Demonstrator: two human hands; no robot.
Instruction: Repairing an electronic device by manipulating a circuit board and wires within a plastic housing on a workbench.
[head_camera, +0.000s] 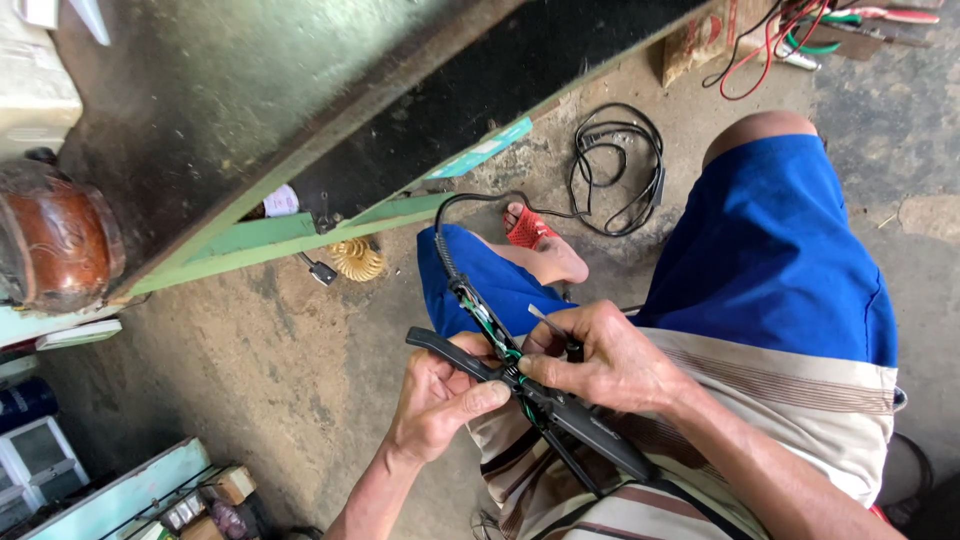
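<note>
I am seated and hold a long black hair-iron-like appliance over my lap, its casing opened so green wires and a circuit strip show. My left hand grips the lower black arm from underneath. My right hand pinches the hinge area where the wires meet and also holds a thin metal tool that sticks up between the fingers. The appliance's black cord runs from its far end to a coil on the floor.
A green-edged worktable stands at the upper left with a brown clay pot beside it. Red and green wires and pliers lie on the concrete floor at the top right. Boxes and clutter sit at the lower left.
</note>
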